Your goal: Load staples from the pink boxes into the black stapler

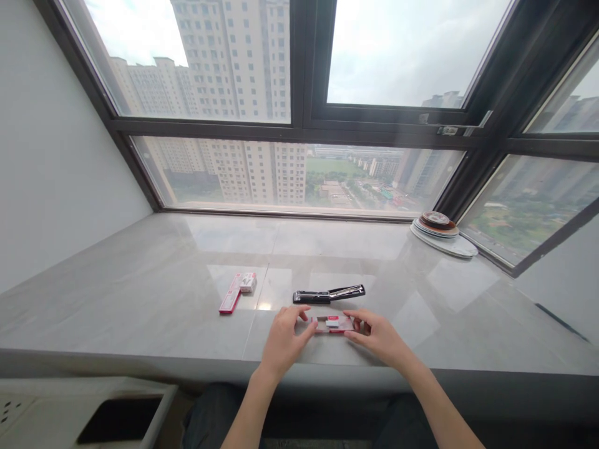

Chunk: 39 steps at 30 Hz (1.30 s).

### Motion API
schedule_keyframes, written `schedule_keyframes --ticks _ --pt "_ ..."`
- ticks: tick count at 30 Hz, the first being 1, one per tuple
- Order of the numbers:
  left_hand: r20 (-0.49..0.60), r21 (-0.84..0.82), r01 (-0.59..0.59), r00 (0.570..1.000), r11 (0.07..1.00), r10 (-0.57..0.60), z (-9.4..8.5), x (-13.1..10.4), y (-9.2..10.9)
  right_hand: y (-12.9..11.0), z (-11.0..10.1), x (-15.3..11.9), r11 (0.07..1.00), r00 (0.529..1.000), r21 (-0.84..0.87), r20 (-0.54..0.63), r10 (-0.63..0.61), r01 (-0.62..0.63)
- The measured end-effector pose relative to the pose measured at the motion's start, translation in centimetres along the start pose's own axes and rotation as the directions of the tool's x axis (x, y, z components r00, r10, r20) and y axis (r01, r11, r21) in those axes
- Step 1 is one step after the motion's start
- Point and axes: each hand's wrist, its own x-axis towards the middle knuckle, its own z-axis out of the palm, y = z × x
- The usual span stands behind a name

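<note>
A small pink and white box (333,322) with an opening in its top lies on the grey marbled sill near the front edge. At its left end, my left hand (291,333) has thumb and fingers around it. The right end sits between the thumb and fingers of my right hand (374,333). Just beyond the box lies a black stapler (312,297), its arm swung open to the right. Farther left, a long pink box (230,298) has a small white box (248,282) against its upper right part.
A stack of plates (442,240) stands by the window corner at the back right. Dark window frames (299,132) rise behind the sill (154,274). Below the front edge at the left is a pale cabinet or bin (51,405) with a dark opening.
</note>
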Motion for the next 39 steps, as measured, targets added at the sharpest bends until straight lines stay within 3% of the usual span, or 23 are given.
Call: schedule_keyframes --ticks 6,10,15,18,23,30,34,39 --pt "0.021 -0.015 0.037 0.999 0.999 -0.036 1.8 0.1 0.8 -2.0 0.7 0.2 0.995 0.995 -0.041 0.045 -0.089 0.091" --pt "0.049 -0.068 0.055 0.997 0.996 -0.052 1.4 0.1 0.6 -3.1 1.1 0.4 0.980 0.990 -0.142 0.011 -0.140 0.140" --pt "-0.159 0.215 0.123 0.983 0.969 -0.090 -0.7 2.7 -1.7 -4.1 2.5 0.5 0.972 0.985 -0.167 -0.027 -0.173 0.166" --pt "-0.133 0.335 0.149 0.985 0.930 -0.109 -0.7 3.9 -2.7 -4.9 3.2 1.1 0.972 0.979 -0.131 -0.032 -0.203 0.197" --pt "-0.101 0.367 0.104 0.992 0.924 -0.072 0.7 2.2 -2.5 -5.7 3.2 3.9 0.964 0.962 -0.095 -0.092 -0.257 0.248" --pt "-0.107 0.360 0.087 0.993 0.929 -0.051 0.6 1.0 -1.9 -5.4 3.8 6.9 0.937 0.954 -0.179 0.042 -0.298 0.301" --pt "-0.109 0.356 0.087 0.993 0.930 -0.051 0.5 1.2 -1.9 -5.4 3.7 6.7 0.937 0.966 -0.237 0.038 -0.256 0.258" --pt "-0.103 0.353 0.090 0.993 0.931 -0.057 0.5 1.2 -1.9 -6.0 4.0 5.3 0.958 0.986 -0.277 -0.121 -0.118 0.081"
